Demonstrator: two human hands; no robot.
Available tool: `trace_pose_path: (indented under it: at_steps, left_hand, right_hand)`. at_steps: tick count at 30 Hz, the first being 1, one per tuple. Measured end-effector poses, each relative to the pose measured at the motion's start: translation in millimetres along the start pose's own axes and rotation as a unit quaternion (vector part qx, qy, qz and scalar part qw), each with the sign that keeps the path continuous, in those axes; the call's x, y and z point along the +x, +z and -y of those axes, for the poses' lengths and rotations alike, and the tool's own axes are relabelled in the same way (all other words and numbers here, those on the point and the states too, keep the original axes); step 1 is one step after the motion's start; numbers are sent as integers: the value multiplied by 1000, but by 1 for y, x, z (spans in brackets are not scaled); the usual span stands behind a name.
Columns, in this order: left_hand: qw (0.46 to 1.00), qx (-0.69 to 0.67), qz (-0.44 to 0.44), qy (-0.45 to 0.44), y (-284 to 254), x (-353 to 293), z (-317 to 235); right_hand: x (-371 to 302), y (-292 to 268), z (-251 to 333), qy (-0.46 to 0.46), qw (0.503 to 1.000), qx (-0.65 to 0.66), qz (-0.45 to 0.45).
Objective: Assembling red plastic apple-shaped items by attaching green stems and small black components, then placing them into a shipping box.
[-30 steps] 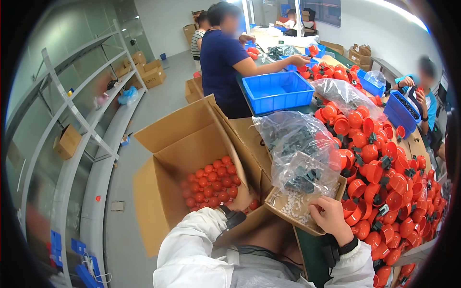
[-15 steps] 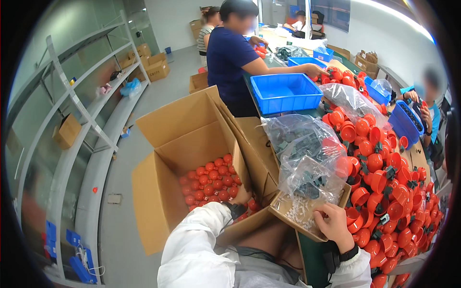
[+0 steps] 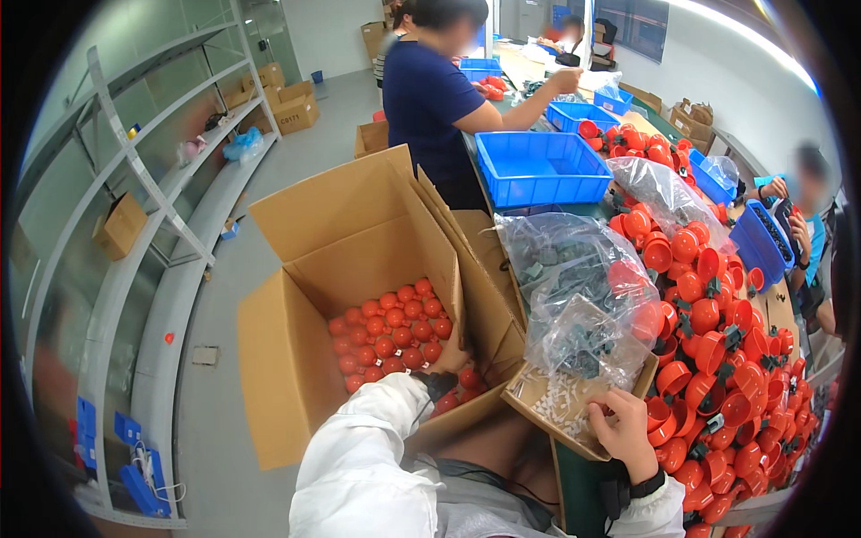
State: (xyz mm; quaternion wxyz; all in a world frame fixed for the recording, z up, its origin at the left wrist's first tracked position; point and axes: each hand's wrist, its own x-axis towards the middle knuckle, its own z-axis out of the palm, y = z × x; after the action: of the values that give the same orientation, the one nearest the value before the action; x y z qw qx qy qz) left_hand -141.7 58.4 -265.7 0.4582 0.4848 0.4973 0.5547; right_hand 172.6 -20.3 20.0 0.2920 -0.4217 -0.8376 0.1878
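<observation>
My left hand [image 3: 451, 360] reaches down inside a tall open cardboard box [image 3: 354, 220], by its right wall. Rows of round red balls [image 3: 395, 330] fill the bottom of that box. The sleeve and a black wrist strap partly cover this hand, so its fingers cannot be made out. At the table edge, my right hand [image 3: 625, 432] is over a shallow cardboard tray [image 3: 535, 409] of small white pieces [image 3: 558, 393], thumb and forefinger brought together. Whatever may be between those fingertips is too small to name. A clear plastic bag [image 3: 560, 255] with dark green parts lies partly over the tray.
Red cup-shaped parts with dark clips [image 3: 708, 350] heap up right of the tray. A blue bin [image 3: 543, 170] stands beyond the bag. One co-worker [image 3: 430, 99] stands past the box; another [image 3: 803, 202] is across the table. Grey shelving [image 3: 134, 170] lines the left.
The co-worker in dark blue has lifted a hand away from the red parts. The whole view has shifted slightly. My left hand stays in the box, and my right hand remains over the tray.
</observation>
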Motion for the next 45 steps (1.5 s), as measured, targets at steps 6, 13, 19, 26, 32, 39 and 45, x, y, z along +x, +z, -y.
trace_pose_path:
  at_steps: [6,13,19,26,32,39,45]
  left_hand:
    - [890,-274,203,-302,-59,5,26]
    - [892,-241,-10,-382,-33,81,40]
    - [908,-172,64,-377,16,155,31]
    - [896,-84,178,-398,112,193,54]
    - [879,-18,264,-397,193,196,80]
    - [875,46,277,-394,194,183,109]
    - [877,91,268,-388,183,169,126]
  right_hand:
    - [-1,-2,3,-4,1000,10,-2]
    - [1,-1,-8,-2,1000,23,-4]
    - [-4,-1,-9,-26,1000,-15,5]
    - [0,0,-12,-19,1000,-15,-8]
    - [-3,-6,-14,-40,999,7,28]
    - [2,-8,-7,-45,998,40,-23]
    - [4,-10,-6,-42,998,50,-22]
